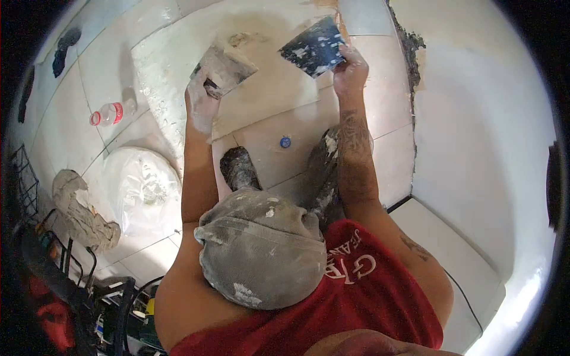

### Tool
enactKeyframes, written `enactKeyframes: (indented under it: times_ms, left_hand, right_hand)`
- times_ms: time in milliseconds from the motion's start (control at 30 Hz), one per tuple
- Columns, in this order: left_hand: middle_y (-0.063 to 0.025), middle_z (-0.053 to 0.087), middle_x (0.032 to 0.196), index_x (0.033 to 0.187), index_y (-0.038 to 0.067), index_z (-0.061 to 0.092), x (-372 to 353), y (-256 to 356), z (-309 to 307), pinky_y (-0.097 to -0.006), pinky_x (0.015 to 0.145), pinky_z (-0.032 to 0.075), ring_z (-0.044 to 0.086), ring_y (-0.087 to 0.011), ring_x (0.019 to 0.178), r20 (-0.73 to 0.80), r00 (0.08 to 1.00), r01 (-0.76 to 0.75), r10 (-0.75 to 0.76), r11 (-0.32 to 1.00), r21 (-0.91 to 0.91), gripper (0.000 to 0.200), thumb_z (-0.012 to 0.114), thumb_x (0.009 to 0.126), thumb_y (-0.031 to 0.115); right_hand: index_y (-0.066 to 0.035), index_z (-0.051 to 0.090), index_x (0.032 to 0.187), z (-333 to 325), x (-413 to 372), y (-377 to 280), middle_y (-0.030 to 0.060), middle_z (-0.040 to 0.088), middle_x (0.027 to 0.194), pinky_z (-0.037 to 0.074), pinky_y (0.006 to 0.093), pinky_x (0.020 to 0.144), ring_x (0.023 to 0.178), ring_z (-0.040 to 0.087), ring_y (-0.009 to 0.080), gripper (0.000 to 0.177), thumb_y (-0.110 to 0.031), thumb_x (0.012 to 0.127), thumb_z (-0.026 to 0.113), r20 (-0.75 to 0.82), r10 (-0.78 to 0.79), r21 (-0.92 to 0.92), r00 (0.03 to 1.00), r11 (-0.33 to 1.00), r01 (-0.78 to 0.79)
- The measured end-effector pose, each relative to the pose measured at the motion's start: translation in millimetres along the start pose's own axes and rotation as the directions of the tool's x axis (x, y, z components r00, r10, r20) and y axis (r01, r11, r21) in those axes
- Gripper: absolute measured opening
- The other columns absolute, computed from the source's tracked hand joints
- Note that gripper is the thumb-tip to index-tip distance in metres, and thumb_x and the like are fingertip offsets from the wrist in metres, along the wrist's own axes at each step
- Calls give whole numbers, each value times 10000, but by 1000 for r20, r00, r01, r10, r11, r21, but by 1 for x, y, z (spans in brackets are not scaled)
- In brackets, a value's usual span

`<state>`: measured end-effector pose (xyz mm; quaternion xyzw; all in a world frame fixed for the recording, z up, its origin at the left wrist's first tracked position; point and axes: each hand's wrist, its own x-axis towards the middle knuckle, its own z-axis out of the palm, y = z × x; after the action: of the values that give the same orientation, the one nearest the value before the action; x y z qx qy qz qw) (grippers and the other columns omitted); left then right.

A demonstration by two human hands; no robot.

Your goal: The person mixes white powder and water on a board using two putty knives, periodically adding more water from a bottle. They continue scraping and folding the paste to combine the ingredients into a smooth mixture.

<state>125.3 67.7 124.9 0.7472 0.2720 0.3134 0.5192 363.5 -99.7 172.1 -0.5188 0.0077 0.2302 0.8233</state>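
Observation:
My left hand (205, 108), smeared with white, grips a flat spreader (228, 66) coated in pale plaster. Opposite it, my right hand (351, 71) is closed on the edge of a dark flat spreader (316, 47) with white splashes. The two spreaders are apart, both over a large pale board or sheet (279, 98) on the tiled floor. A patch of greyish plaster (240, 39) shows on that sheet, just beyond the left spreader. Some of my left fingers are hidden by the spreader or by plaster.
A clear bottle (110, 113) with a red label lies at left, near a plastic-covered round bundle or bucket (142, 190) and a crumpled cloth (83, 207). A blue cap (285, 142) lies between my feet. A white wall (475, 148) rises at right.

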Motion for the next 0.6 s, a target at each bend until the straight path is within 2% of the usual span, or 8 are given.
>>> enactKeyframes:
  times_ms: [67,167,267,300,367,467,500,600]
  left_hand:
    - [-101,630,944,991,-63,576,-5,-24,5,-307,763,474,595,-208,856,58,998,4,2,995,-104,263,620,747,24]
    - [-89,629,906,982,-41,594,-8,-35,9,-276,698,483,597,-174,791,53,903,377,-427,726,-575,239,626,751,13]
    - [-70,628,866,962,-15,615,-4,-31,10,-231,617,474,582,-114,723,87,757,454,-648,425,-783,200,628,764,12]
    - [-60,628,854,954,-5,616,-4,-23,12,-224,596,467,577,-103,710,57,754,447,-654,449,-774,189,631,766,10]
    - [-42,626,829,937,15,618,1,-1,10,-210,552,452,568,-80,683,-19,745,425,-666,497,-757,170,636,768,4]
    - [-26,623,835,903,8,611,2,1,1,-216,549,452,571,-82,690,-213,897,333,-388,908,-254,145,643,763,-15]
    - [-49,632,826,886,17,610,0,3,2,-236,561,463,597,-144,698,-242,924,225,-296,933,-281,204,637,704,-71]
    - [-108,625,820,808,48,603,-3,-3,3,-341,637,480,595,-260,715,-199,920,-268,337,913,307,148,627,677,-18]
  right_hand:
    - [25,600,907,12,-2,-2,73,593,814,509,285,634,758,599,164,148,-40,775,578,120,-102,1,988,995,102]
    - [22,577,940,15,2,-8,86,594,935,445,324,831,908,562,196,174,-64,790,566,343,7,144,939,988,-60]
    - [35,568,962,27,3,28,73,606,896,475,305,777,836,580,176,212,-66,781,610,354,87,-347,931,937,45]
    - [37,580,962,28,2,33,71,625,854,487,267,681,744,587,139,234,-61,761,651,389,82,-606,918,773,188]
    - [18,609,893,52,-17,20,81,627,755,478,266,650,671,579,127,240,-148,739,688,489,-112,-676,865,578,457]
    - [-5,628,864,60,-29,21,116,631,755,479,292,640,655,599,171,229,-185,738,692,532,-152,-706,833,464,536]
    - [-10,629,864,60,-31,19,121,630,765,480,298,640,659,605,191,221,-184,742,688,561,-179,-701,808,417,579]
    - [-45,626,926,59,-46,-3,130,583,834,480,347,652,730,584,285,177,-100,758,625,736,-169,-633,656,171,755]
